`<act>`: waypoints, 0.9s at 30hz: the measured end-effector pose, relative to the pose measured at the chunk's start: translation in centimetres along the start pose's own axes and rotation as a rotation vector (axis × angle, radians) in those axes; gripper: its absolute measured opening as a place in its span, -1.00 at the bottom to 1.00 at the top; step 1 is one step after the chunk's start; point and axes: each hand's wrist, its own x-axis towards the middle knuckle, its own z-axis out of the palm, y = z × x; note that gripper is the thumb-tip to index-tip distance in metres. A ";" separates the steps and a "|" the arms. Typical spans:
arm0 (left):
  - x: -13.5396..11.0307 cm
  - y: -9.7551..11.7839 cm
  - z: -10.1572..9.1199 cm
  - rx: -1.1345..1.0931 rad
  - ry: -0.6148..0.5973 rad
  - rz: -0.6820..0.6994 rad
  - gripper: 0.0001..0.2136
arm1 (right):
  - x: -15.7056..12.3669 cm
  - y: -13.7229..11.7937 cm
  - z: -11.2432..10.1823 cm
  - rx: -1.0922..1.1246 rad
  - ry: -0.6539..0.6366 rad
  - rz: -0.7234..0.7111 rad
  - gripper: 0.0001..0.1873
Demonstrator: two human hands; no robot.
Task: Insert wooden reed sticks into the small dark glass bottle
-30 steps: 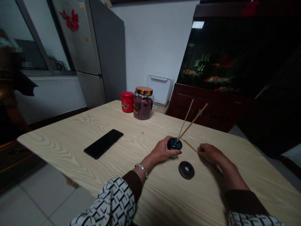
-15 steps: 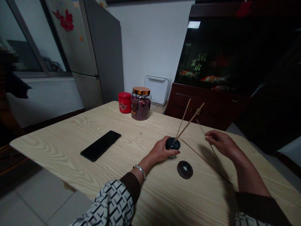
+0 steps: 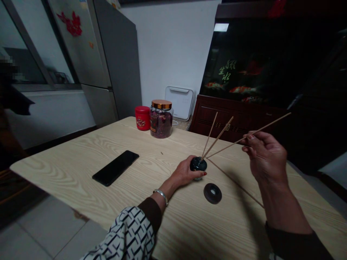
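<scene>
My left hand (image 3: 188, 169) is wrapped round a small dark, shiny round pot (image 3: 198, 163) standing on the table. Several thin wooden sticks (image 3: 216, 140) rise from the pot's top, leaning to the right. Pinched in the fingertips of my right hand (image 3: 267, 155) is another thin wooden stick (image 3: 272, 124), raised above the table; its lower tip points at the pot. A further thin stick (image 3: 235, 181) lies slanting on the tabletop, its near end reaching my right forearm. Close in front of the pot lies a dark round disc (image 3: 212, 193) with a pale centre.
A black phone (image 3: 116, 168) lies on the left of the wood-grain table (image 3: 67, 159). Towards the back stand a red canister (image 3: 142, 118) and a glass jar (image 3: 161, 121) with a copper lid. Beyond the table is a fish tank (image 3: 244, 65) on a dark cabinet.
My right hand has lifted and turned over; the stick in it has swung from slanting down towards me to rising rightwards, one tip near the pot. My left hand stays on the pot.
</scene>
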 end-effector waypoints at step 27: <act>0.0 0.0 -0.1 -0.017 -0.006 0.005 -0.41 | 1.4 5.7 -3.8 -1.022 -0.735 0.020 -0.80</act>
